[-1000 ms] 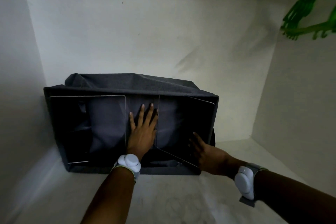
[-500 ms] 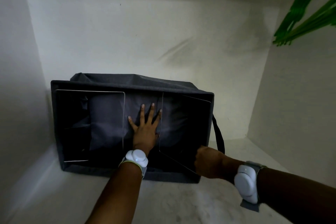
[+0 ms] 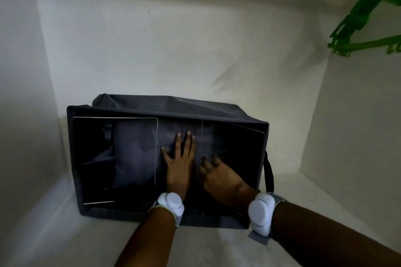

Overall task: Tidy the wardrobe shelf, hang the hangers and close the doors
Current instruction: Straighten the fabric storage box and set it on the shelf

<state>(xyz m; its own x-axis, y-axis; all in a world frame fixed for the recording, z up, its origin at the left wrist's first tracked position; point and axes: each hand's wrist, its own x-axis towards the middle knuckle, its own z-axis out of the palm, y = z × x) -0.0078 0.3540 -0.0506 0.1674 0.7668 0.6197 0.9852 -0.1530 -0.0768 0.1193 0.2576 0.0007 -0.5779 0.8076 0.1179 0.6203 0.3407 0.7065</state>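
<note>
Storage box (image 3: 138, 112) interior dark, R fingertips (image 3: 204, 161) unclear

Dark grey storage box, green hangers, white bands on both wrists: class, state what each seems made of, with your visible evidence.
Dark grey storage box: seemingly woven fabric, matt; its top edge sags and creases, with thin pale stiffening edges inside. Green hangers: probably plastic, bright uniform colour, moulded notches. White wrist bands: smooth, slightly glossy pods, likely plastic, on what looks like a grey strap.

One dark fabric storage box (image 3: 165, 112), two hands, two white wrist devices, one bunch of green hangers (image 3: 358, 26).
</note>
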